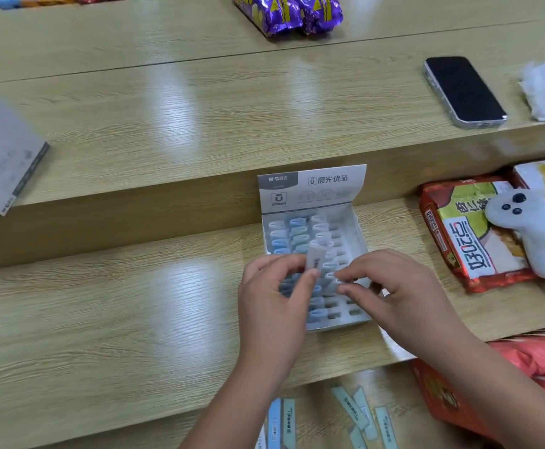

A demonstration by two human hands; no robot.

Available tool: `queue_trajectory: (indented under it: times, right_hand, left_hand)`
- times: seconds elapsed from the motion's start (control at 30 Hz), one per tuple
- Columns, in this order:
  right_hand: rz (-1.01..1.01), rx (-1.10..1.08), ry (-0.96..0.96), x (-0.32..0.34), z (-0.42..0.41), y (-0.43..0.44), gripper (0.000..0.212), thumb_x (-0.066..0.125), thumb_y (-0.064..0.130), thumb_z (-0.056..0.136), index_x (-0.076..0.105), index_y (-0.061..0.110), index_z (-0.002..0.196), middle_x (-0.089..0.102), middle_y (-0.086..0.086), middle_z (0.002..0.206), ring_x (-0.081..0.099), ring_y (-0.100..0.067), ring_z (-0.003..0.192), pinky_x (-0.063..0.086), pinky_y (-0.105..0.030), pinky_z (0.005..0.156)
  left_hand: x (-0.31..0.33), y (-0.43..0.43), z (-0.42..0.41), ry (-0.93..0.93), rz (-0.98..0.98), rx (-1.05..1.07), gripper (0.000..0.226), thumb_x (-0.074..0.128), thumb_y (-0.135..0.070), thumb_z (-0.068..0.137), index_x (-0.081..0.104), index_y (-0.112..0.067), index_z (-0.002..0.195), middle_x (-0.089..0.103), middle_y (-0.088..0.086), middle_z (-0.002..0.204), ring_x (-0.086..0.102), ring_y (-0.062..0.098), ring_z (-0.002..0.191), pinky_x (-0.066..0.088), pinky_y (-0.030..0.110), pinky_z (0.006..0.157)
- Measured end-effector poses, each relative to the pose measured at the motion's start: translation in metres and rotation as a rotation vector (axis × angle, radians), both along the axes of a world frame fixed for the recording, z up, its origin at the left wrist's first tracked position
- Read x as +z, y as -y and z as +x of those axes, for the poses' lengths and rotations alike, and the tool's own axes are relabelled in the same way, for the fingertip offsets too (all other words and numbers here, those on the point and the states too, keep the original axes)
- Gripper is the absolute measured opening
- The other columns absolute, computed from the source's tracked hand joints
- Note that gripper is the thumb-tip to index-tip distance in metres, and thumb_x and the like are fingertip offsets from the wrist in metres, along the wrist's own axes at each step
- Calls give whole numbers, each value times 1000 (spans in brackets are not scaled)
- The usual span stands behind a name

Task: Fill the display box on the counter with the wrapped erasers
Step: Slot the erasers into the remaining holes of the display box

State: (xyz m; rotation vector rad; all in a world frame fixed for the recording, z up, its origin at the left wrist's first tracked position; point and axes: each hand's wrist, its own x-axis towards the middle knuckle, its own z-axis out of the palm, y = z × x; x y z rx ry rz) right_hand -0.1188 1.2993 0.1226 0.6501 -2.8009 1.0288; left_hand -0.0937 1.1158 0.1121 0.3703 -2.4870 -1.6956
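Note:
A white display box (358, 231) with an upright printed lid stands on the middle step of the wooden counter. Rows of blue, teal and white wrapped erasers (293, 228) fill its left and middle slots; the right-hand slots are empty. My left hand (274, 293) pinches one pale wrapped eraser (315, 257) upright above the box. My right hand (394, 286) hovers over the box's right side, fingertips pinching the top of an eraser (331, 281) set in a slot. Several loose wrapped erasers (355, 413) lie on the lowest step below my arms.
A phone (463, 90) and crumpled tissue (544, 89) lie on the upper step. Snack bags (468, 234) with a white plush toy (526, 228) sit right of the box. A grey box (8, 157) stands at far left; purple packets (287, 12) at the back; red packaging (539, 358) bottom right.

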Motion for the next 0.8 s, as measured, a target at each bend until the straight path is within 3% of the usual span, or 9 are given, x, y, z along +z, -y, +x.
queue_trajectory:
  times: [0.27,0.47,0.53,0.6,0.7,0.8]
  right_hand:
    - [148,72,-88,-2,1,-1,14,82,21,77,77,21,90,70,9,86,63,-16,81,51,-29,70]
    - [308,119,-175,0,6,1,20,78,18,81,78,17,101,69,2,87,63,-25,85,54,-41,52]
    - [218,91,-107,6,5,2,17,71,25,87,76,20,102,68,5,94,63,-20,91,55,-35,67]
    - [22,-4,-1,15,3,2,22,66,38,90,70,29,110,64,18,101,61,-6,94,49,-17,76]
    - [-197,-41,70,24,2,8,28,69,34,89,66,35,117,63,22,105,63,-5,97,48,-8,69]
    - [-218,-42,41,27,3,12,19,70,25,89,71,31,107,67,22,99,65,-6,90,50,-12,65]
  left_hand:
    - [-1,0,0,21,-17,-6,17,74,-37,86,68,-51,89,60,-17,108,55,-5,107,41,5,89]
    - [-1,3,2,45,-12,-23,15,73,-34,88,76,-39,101,61,-15,112,52,-9,110,43,12,95]
    - [1,4,3,48,-8,-41,16,72,-34,88,76,-39,103,61,-14,115,51,-7,113,43,16,98]
    - [3,4,3,59,-15,-74,15,72,-34,88,76,-41,101,60,-10,119,48,-2,120,42,23,103]
    - [5,4,3,79,-32,-141,14,72,-34,88,77,-42,99,60,-7,123,41,3,130,41,32,108]
    - [6,2,3,98,-32,-182,15,73,-33,86,78,-43,97,58,-8,125,38,4,134,42,38,108]
